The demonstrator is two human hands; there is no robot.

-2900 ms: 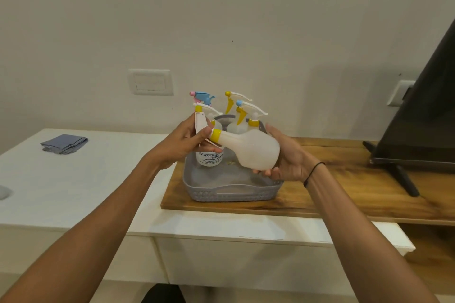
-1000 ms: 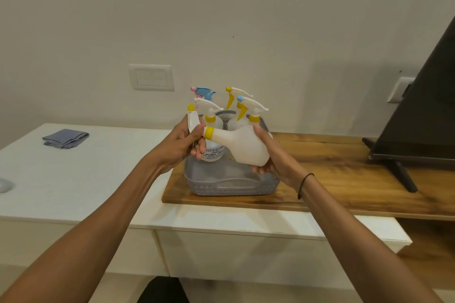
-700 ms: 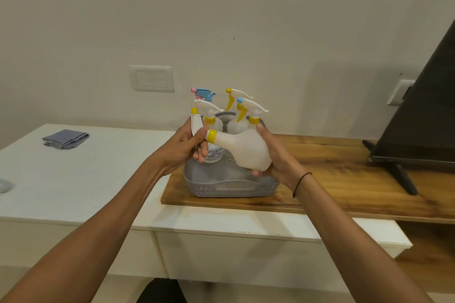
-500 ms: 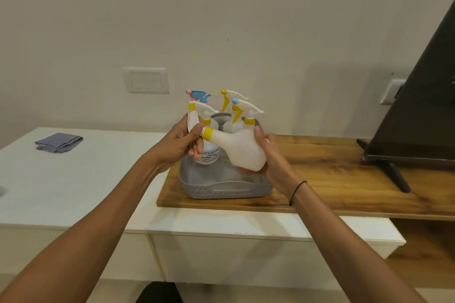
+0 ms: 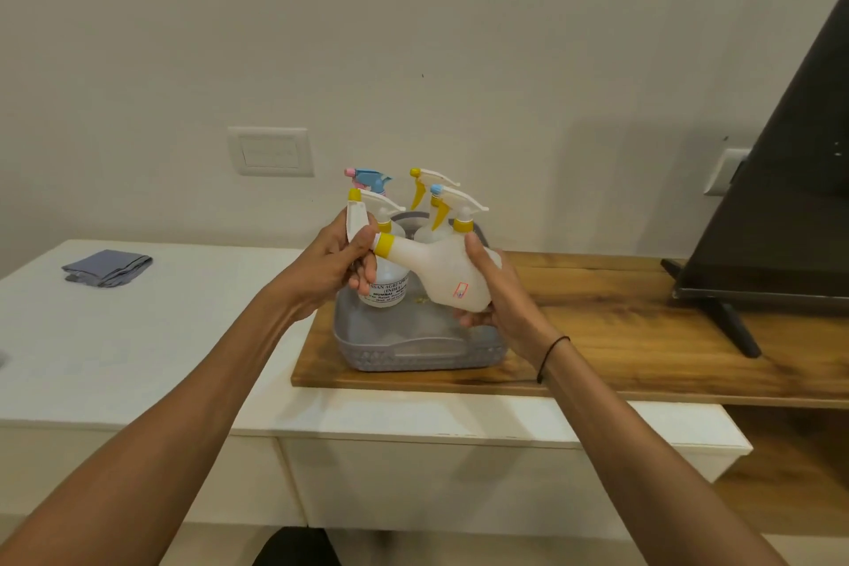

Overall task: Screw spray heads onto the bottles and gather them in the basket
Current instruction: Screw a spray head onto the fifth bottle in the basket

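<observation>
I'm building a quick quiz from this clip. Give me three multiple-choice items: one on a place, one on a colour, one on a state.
1. Where does the grey basket stand?
A. on the wooden board
B. on the floor
C. on the folded cloth

2. What colour is the held bottle's collar?
A. red
B. yellow
C. black

3. How is the held bottle oriented?
A. upright in the basket
B. upside down
C. tipped sideways between both hands

Answers: 1 A, the wooden board lies under it. 2 B, yellow ring at the neck. 3 C, left hand at the head, right hand round the body.
</observation>
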